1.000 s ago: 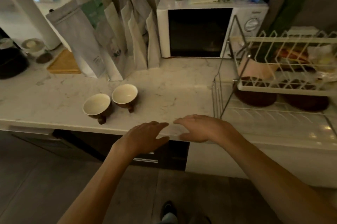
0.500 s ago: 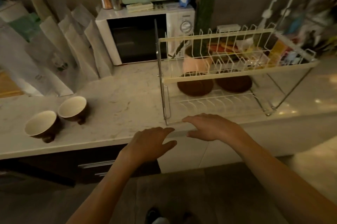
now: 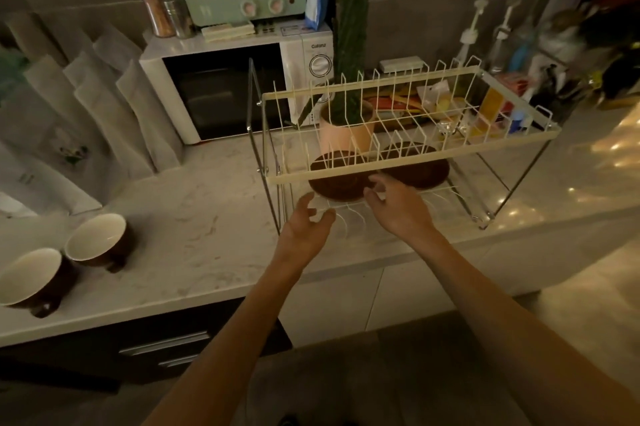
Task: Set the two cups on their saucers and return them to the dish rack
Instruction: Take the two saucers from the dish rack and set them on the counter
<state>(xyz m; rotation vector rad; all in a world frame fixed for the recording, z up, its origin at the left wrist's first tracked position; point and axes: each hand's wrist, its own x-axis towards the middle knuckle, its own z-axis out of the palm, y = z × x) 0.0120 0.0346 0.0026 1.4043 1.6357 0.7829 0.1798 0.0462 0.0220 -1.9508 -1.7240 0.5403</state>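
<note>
Two brown cups with cream insides stand on the marble counter at the left: one cup and, nearer the edge, a second cup. Two dark brown saucers lie on the lower shelf of the wire dish rack: the left saucer and the right saucer. My left hand hovers open just in front of the rack's lower shelf. My right hand is open too, its fingertips at the near edge of the left saucer. Neither hand holds anything.
A white microwave with a green toaster oven on top stands behind the rack. Paper bags lean on the wall at the left. A pink plant pot and packets sit behind the rack, bottles at the far right.
My view has swung right, bringing the rack to the centre. Both hands have moved forward from the counter edge to the rack's lower shelf, fingers spreading.
</note>
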